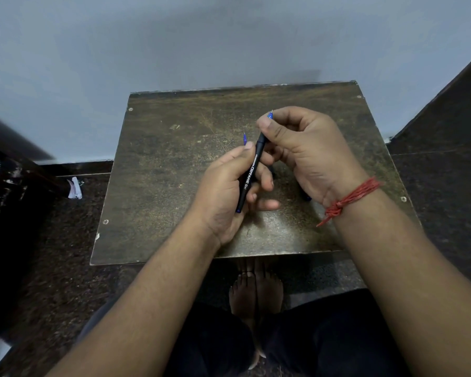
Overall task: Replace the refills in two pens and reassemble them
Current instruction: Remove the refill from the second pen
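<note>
**Black barrel, blue tips: the refill swap is mid-way at best**

Black plastic is what catches the eye: a pen barrel (249,174) printed "Octane Gel" sits slanted in the person's left hand (229,191), whose fingers and thumb curl round it above the middle of the worn brown counter (174,170). Just left of the barrel's far end a blue refill tip (245,139) pokes up past the left thumb; I cannot tell whether that piece is a loose refill or part of something else. The right hand (305,153) pinches a second blue-tipped refill (270,115) between thumb and forefinger at the barrel's far mouth, the point sticking out beyond the fingertips.

To my eye this refill is either going into the barrel or coming out; one look does not settle which. A dark piece with a blue end (307,197) lies on the counter beside the right wrist, mostly hidden, perhaps a cap or the other pen.

So, as I judge it, neither pen stands reassembled: at least one barrel is open, and capping and the second pen seem left to do.
</note>
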Motion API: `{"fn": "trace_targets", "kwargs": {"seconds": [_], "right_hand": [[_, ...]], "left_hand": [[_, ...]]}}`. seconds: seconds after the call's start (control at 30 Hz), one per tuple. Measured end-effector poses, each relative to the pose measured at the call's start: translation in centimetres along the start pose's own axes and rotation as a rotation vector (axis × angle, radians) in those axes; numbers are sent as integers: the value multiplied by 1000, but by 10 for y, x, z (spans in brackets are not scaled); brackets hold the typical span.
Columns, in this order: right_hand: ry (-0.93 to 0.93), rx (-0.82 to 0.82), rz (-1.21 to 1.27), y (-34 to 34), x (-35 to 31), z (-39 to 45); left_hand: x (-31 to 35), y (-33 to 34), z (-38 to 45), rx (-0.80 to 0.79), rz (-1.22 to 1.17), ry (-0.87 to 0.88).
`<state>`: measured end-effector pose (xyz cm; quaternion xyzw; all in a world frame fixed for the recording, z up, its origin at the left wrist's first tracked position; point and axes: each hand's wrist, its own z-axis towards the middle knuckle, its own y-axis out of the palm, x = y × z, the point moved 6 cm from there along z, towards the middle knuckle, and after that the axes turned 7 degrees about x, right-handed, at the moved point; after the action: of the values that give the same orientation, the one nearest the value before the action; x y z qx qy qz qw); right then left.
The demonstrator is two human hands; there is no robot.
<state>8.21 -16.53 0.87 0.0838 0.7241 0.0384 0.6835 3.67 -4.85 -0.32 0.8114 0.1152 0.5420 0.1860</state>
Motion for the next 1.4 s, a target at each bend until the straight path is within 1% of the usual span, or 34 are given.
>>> {"fn": "trace_targets", "kwargs": {"seconds": [0.13,0.2,0.3,0.4,0.47,0.57,0.67,0.77,0.9,1.23,1.4], "right_hand": [[55,-62,120,3,-2,-4],[91,-58,138,2,-2,-4],[117,-11,102,0,0,-3],[86,43,-15,-1,3,-3],[84,62,-46,-2,4,-3],[104,51,-48,-1,5,-3],[136,24,6,0,2,-4],[165,44,32,-1,0,-5],[141,78,-6,-2,5,-4],[193,69,65,-1,2,-4],[193,95,41,-4,6,-5]], "left_hand": [[1,-3,1,9,9,42],[1,-4,2,19,1,39],[0,-4,3,25,-12,37],[0,-5,4,31,-8,36],[-1,-5,4,35,-3,35],[-2,-7,5,39,0,40],[-1,-7,4,45,-2,37],[-2,-6,5,45,-6,37],[-2,-6,4,47,5,38],[-2,-6,4,40,9,21],[-2,-7,5,42,5,21]]}}
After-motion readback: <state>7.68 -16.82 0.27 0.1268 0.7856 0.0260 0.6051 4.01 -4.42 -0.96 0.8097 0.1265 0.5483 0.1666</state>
